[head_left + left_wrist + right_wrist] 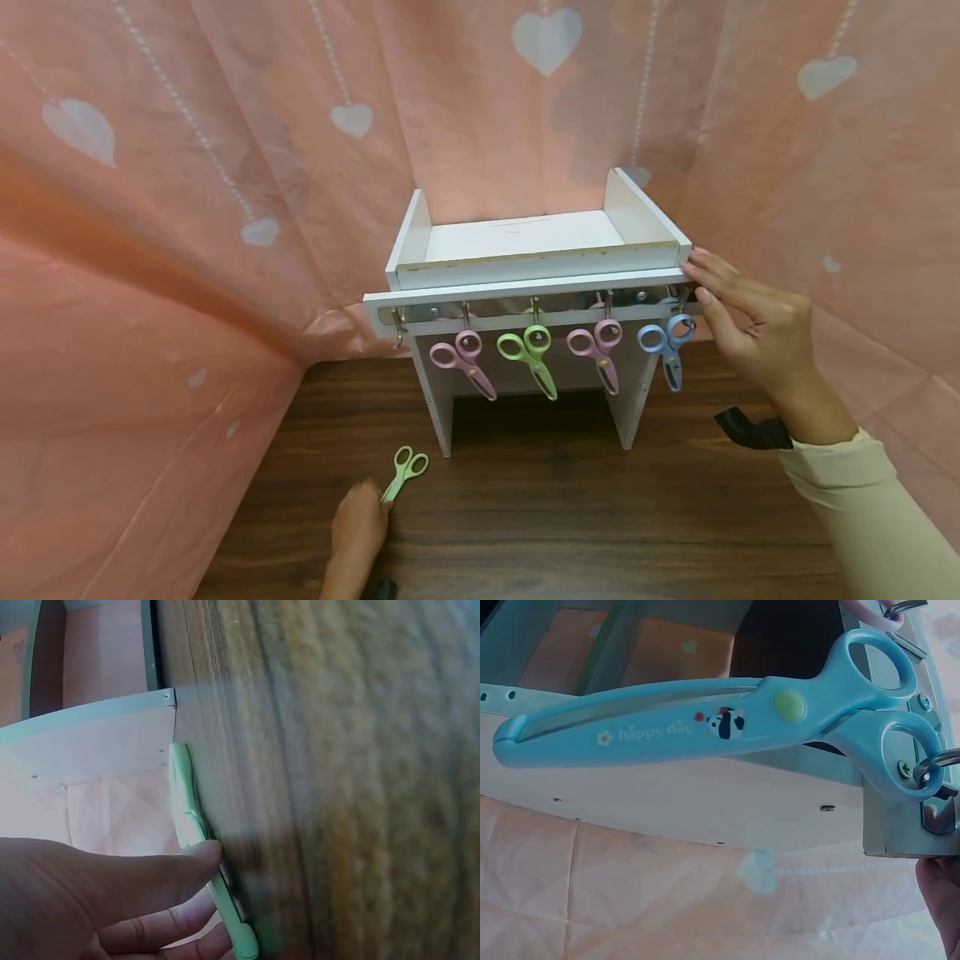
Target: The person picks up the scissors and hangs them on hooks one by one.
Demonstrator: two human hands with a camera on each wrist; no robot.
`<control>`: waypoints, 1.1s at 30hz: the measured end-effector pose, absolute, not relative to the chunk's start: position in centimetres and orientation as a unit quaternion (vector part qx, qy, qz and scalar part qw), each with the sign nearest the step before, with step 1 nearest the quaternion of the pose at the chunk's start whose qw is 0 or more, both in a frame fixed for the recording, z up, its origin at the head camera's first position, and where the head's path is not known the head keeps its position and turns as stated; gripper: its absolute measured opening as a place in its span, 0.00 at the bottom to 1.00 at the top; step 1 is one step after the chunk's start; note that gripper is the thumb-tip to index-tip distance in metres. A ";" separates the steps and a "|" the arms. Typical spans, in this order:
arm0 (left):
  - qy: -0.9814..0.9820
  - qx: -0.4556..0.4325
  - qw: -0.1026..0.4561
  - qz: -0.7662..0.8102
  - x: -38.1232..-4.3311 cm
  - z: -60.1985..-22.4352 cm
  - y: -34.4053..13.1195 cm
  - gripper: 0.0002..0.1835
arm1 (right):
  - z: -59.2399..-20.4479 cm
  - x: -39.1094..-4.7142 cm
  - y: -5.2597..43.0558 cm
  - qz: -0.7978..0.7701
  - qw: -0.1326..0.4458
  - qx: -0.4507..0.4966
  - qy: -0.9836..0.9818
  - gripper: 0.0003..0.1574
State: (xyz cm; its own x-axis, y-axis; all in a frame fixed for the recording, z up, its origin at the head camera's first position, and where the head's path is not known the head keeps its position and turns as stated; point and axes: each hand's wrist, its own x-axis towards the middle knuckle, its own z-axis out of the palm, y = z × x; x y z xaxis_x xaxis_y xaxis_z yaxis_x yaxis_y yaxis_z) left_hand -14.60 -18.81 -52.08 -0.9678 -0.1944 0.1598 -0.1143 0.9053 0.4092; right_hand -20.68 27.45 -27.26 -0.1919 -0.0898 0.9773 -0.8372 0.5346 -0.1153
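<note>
My left hand [362,518] is low over the wooden surface and pinches a pair of light green scissors [405,472] by the blade end. Its handle loops point away, toward the white rack. In the left wrist view the thumb [201,859] lies across the green scissors [187,799], close over the wood. My right hand [765,333] touches the right end of the rack's hook board [525,286], fingers fairly straight. Nearest to it, blue scissors [670,346] hang by one loop from a hook; their panda print shows in the right wrist view.
On the same board hang pink scissors [467,360], green scissors [532,357] and more pink scissors [600,352]. The leftmost hook [398,327] bears nothing. The white rack [637,208] stands on the dark wooden surface [555,517], with a pink heart-patterned curtain [465,108] behind and beside it.
</note>
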 end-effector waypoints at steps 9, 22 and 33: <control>-0.971 0.090 0.086 -0.204 -14.9 -51.7 -18.9 0.15 | -28.5 -22.4 29.0 0.342 0.535 0.337 -0.696 0.14; -0.962 0.086 0.085 -0.246 -14.4 -52.2 -19.6 0.14 | -28.4 -22.2 29.1 0.342 0.527 0.342 -0.698 0.14; -0.954 0.083 0.086 -0.275 -14.4 -51.8 -20.2 0.09 | -28.3 -22.0 29.1 0.342 0.524 0.344 -0.700 0.14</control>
